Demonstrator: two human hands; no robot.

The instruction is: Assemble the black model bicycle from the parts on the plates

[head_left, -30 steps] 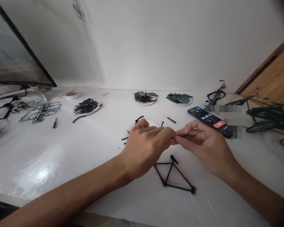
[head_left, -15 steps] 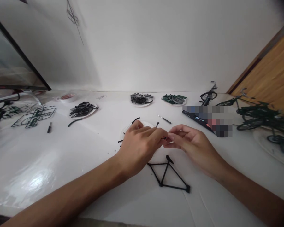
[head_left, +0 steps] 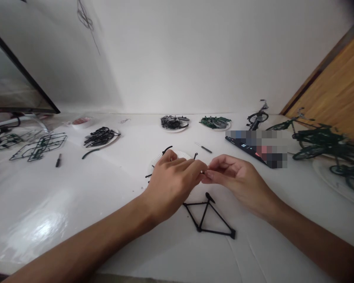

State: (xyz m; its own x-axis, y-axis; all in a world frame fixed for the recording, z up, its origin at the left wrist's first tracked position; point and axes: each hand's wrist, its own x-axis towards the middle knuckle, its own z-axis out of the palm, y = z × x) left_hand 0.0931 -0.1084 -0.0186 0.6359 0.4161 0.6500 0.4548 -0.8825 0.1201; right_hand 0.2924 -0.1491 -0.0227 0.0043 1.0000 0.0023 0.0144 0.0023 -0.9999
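Note:
My left hand (head_left: 175, 181) is closed above a white paper plate (head_left: 181, 155), its fingertips pinching a small dark part with a light tip (head_left: 202, 171). The part is too small and covered to name. From the right, my right hand (head_left: 236, 177) meets it, thumb and fingers pinched together at the same spot; what they grip is hidden. Thin black pieces stick out from the plate around my left hand. On the table below both hands lies a black model bicycle frame (head_left: 203, 214) with a saddle, touched by neither hand.
A small screwdriver (head_left: 203, 147) lies behind the hands, beside a phone (head_left: 247, 149). Plates of black parts (head_left: 102, 136) and green parts (head_left: 215, 122) stand farther back. Assembled model bicycles (head_left: 315, 137) are at the right, green part sprues (head_left: 39, 146) at the left, near a monitor (head_left: 16, 74).
The whole view has shifted slightly. Both hands stay pinched together at nearly the same place, and a light tip now shows between the fingertips. The bicycle frame lies as before.

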